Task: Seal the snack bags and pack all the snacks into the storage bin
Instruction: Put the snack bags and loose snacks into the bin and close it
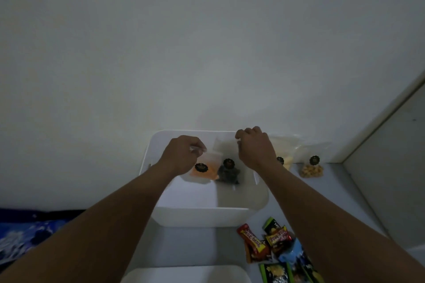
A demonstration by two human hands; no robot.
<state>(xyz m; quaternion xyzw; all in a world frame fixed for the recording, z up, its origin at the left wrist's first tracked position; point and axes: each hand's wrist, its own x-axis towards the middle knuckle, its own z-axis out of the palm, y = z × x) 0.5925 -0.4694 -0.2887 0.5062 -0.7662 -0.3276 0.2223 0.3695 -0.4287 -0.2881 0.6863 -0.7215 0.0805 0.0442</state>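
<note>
Two bags (215, 167) in the bin (202, 211) (two outside); left hand (181, 156) pinches one, right hand (255, 147) seemingly too.

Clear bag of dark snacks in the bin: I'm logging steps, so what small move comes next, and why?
Probably let go of the clear bag of dark snacks: it already stands inside the white plastic storage bin, with both hands at its top edge.

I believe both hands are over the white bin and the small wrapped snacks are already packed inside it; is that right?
Not quite. Both hands, left hand and right hand, are over the white bin, but the head view shows the small wrapped snacks lying outside it, on the surface beside it.
</note>
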